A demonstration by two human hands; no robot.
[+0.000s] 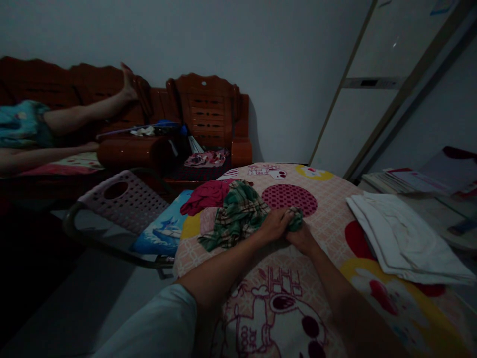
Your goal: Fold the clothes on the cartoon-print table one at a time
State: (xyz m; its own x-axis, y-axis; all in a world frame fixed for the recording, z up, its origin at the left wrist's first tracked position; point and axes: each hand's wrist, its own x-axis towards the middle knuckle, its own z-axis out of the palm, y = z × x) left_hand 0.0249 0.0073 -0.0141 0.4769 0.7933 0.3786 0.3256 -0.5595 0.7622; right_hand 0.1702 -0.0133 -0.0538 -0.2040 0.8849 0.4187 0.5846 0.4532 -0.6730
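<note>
The green plaid cloth [234,214] is being clenched by left hand [275,224] and right hand [303,241] together, its bulk lying left of the grip. Gathering is seemingly being done; next, a wider hold is likely called for.

The one head camera is looking forward and down, hovering close over the counter [335,223]; the left hand [275,224] and right hand [300,237] are meeting mid-frame, the sofa [212,107] lying far left.
</note>
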